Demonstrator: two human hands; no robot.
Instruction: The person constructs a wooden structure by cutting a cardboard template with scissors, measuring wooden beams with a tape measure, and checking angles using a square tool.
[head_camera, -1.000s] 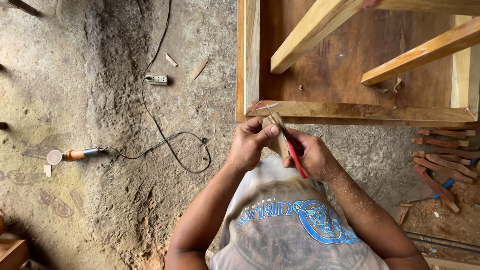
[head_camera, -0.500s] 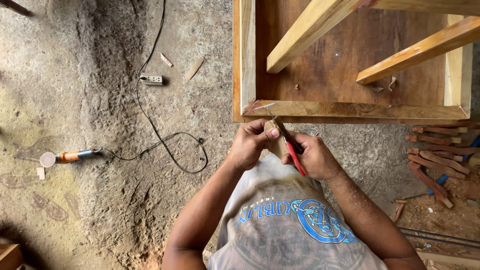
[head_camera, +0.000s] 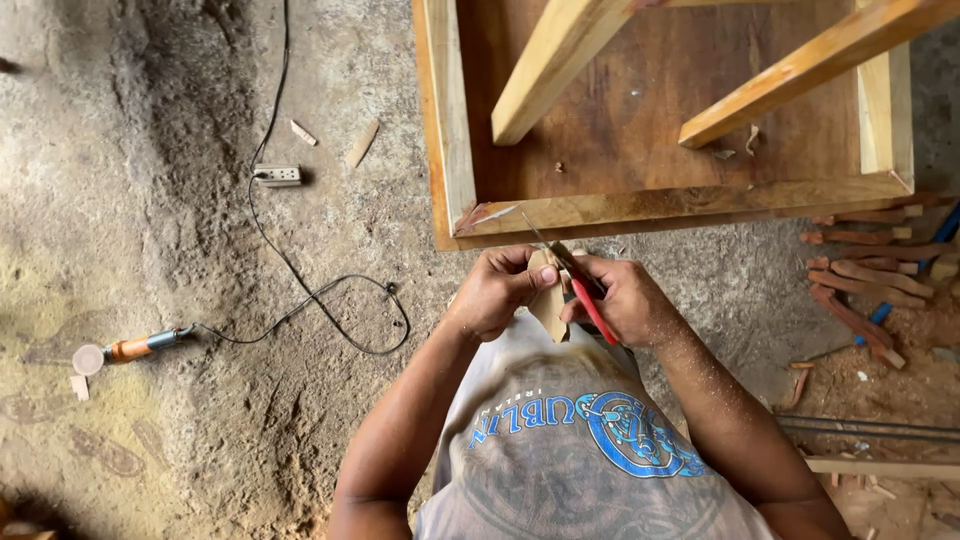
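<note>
From the head view we see the left hand closed in a grip on a small wood piece, pale tan, flat and tapering to a point at its lower end, held upright just in front of the chest between both hands. The right hand is wrapped around a red-handled knife, its thin blade laid against the wood's top edge. Just beyond stands an upturned wooden table on the concrete floor.
</note>
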